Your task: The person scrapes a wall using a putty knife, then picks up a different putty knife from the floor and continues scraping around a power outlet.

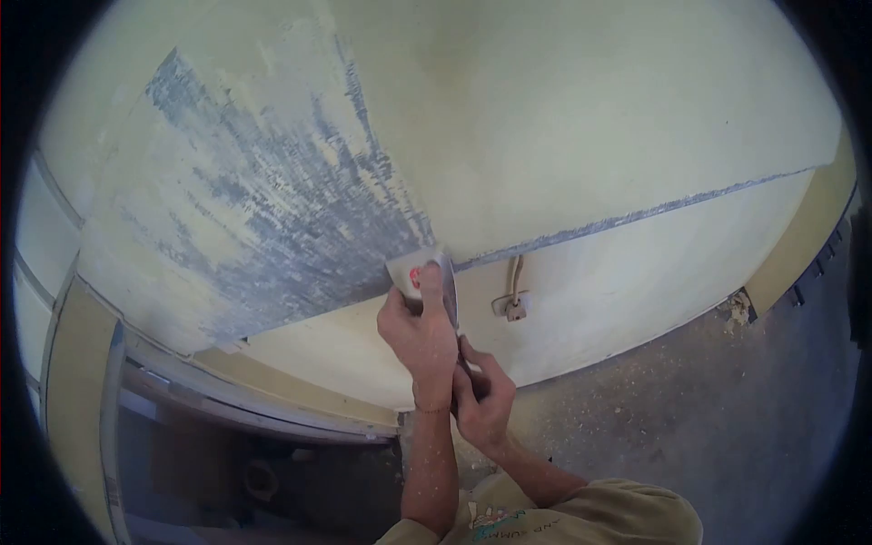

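A wide metal scraper (402, 265) with a red mark on its blade lies against the wall, at the lower border of a scraped grey patch (300, 218). My left hand (421, 334) is closed on the blade, one finger stretched flat along its face. Lower down and to the right, my right hand (483, 400) wraps round the dark handle, most of which is hidden by the fingers. Pale yellow-green paint (581, 118) covers the wall beyond the patch, to the right of the blade.
A cable comes out at a small wall fitting (511, 306) right of my hands. A rough grey line (636, 216) runs rightward across the wall. Paint flakes lie on the grey floor (636, 409). At lower left a ledge (245, 400) borders a dark opening.
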### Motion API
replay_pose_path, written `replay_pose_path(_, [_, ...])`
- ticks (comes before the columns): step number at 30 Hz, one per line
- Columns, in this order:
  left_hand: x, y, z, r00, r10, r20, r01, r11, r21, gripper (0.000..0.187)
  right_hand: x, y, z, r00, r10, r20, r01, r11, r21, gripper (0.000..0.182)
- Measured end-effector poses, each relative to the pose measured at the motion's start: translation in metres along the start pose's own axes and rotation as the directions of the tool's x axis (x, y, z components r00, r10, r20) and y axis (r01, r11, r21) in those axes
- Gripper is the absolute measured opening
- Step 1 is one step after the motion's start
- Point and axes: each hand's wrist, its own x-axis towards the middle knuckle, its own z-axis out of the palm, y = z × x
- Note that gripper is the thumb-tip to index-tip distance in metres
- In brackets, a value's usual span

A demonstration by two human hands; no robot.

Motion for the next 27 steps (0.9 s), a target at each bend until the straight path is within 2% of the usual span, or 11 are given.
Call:
replay_pose_path(2, [0.021, 0.016, 0.01, 0.934, 0.331, -0.134, -0.33, 0.944, 0.029, 0.04, 0.026, -0.02, 0.004, 0.993, -0.107, 0.058, 0.112, 0.989, -0.093, 0.03])
replay_pose_path(3, [0.032, 0.058, 0.01, 0.955, 0.283, -0.094, -0.279, 0.959, 0.05, 0.044, 0.047, -0.048, 0.003, 0.985, -0.108, 0.135, 0.129, 0.979, -0.156, 0.029])
replay_pose_path(5, [0.059, 0.133, 0.015, 0.972, 0.226, -0.058, -0.225, 0.974, 0.025, 0.049, 0.073, -0.096, 0.035, 0.98, -0.163, 0.116, 0.143, 0.977, 0.161, 0.028])
replay_pose_path(7, [0.067, 0.155, 0.012, 0.968, 0.242, -0.061, -0.244, 0.969, -0.024, 0.051, 0.071, -0.107, 0.048, 0.975, -0.202, 0.095, 0.186, 0.971, 0.149, 0.027])
replay_pose_path(9, [0.055, 0.139, 0.006, 0.974, 0.225, -0.013, -0.221, 0.965, 0.143, 0.046, 0.066, -0.104, 0.043, 0.97, -0.231, 0.077, 0.22, 0.967, 0.125, 0.027])
replay_pose_path(11, [0.033, 0.094, 0.006, 0.977, 0.21, -0.021, -0.206, 0.971, 0.118, 0.046, 0.04, -0.075, 0.024, 0.98, -0.198, 0.033, 0.197, 0.98, 0.03, 0.028])
replay_pose_path(13, [0.013, 0.049, 0.003, 0.988, 0.152, 0.041, -0.155, 0.984, 0.087, 0.042, 0.017, -0.043, 0.005, 1.0, -0.029, -0.002, 0.029, 0.997, 0.064, 0.029])
replay_pose_path(14, [0.004, 0.041, 0.003, 0.987, 0.152, 0.04, -0.155, 0.984, 0.083, 0.042, 0.01, -0.031, -0.004, 0.999, -0.033, -0.001, 0.033, 0.998, 0.062, 0.029])
replay_pose_path(16, [-0.011, 0.03, 0.002, 0.977, -0.186, 0.105, 0.196, 0.976, -0.098, 0.036, 0.0, -0.015, -0.014, 1.0, -0.016, 0.009, 0.017, 0.999, -0.05, 0.027])
replay_pose_path(20, [-0.016, 0.017, 0.002, 0.984, -0.146, 0.099, 0.158, 0.979, -0.13, 0.031, -0.005, -0.007, -0.02, 1.0, 0.028, 0.005, -0.028, 1.0, -0.002, 0.027])
replay_pose_path(27, [-0.015, -0.001, -0.001, 0.991, -0.126, 0.052, 0.134, 0.972, -0.192, 0.029, -0.009, 0.003, -0.016, 0.999, -0.034, 0.009, 0.035, 0.993, -0.114, 0.026])
